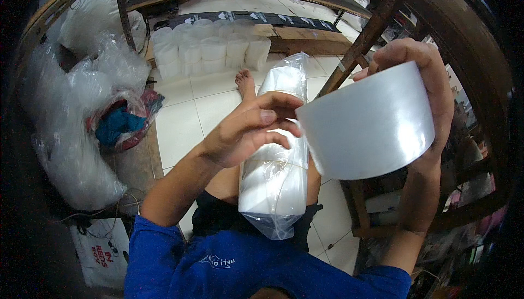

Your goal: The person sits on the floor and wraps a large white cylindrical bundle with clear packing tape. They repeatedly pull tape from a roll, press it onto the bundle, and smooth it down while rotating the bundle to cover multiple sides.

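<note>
My right hand (431, 75) is raised at the right, its fingers curled round the far side of a curved stack of milky, shiny plastic sheet (371, 124). My left hand (245, 124) is beside the left edge of that sheet, its fingers bent and apart. Whether a fingertip touches the edge I cannot tell. Across my lap lies a long see-through plastic bag (273, 190) with white rolled material inside. A thin band (273, 161) crosses the bag around its middle.
Several upright white rolls (210, 50) stand in rows on the tiled floor (177, 116) ahead. Bulky see-through plastic bags (71, 113) pile up at the left, around a teal cloth (120, 124). A brown frame (376, 31) rises at the right.
</note>
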### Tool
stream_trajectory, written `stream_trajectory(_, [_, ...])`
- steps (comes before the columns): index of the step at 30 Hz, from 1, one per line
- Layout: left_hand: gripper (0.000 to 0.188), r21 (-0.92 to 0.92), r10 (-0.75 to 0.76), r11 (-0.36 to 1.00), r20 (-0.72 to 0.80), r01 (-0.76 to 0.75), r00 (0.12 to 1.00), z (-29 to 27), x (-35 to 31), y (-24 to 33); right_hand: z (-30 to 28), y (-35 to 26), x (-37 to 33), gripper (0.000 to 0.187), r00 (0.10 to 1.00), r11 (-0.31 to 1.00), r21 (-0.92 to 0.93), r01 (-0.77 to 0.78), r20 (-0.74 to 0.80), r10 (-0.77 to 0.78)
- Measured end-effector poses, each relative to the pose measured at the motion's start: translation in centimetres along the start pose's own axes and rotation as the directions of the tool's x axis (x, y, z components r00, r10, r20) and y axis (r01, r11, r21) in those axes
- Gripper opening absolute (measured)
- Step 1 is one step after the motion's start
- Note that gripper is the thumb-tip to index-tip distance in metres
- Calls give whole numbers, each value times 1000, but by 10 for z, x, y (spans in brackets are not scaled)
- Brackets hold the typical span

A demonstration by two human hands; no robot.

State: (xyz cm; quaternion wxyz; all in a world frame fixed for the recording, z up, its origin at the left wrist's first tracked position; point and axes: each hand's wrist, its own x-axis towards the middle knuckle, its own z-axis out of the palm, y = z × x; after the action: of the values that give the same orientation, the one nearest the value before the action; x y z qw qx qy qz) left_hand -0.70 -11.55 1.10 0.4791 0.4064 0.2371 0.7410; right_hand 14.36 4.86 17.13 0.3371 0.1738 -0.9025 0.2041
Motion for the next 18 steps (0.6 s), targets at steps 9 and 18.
stream_trajectory(9, [46, -390, 46, 921, 97, -5, 994, 33, 14, -19, 0, 26, -5, 60, 996, 985, 169, -42, -73, 55])
stream_trajectory(18, [18, -377, 81, 922, -35, -88, 996, 31, 8, -21, 7, 31, -4, 60, 997, 984, 175, -7, -76, 21])
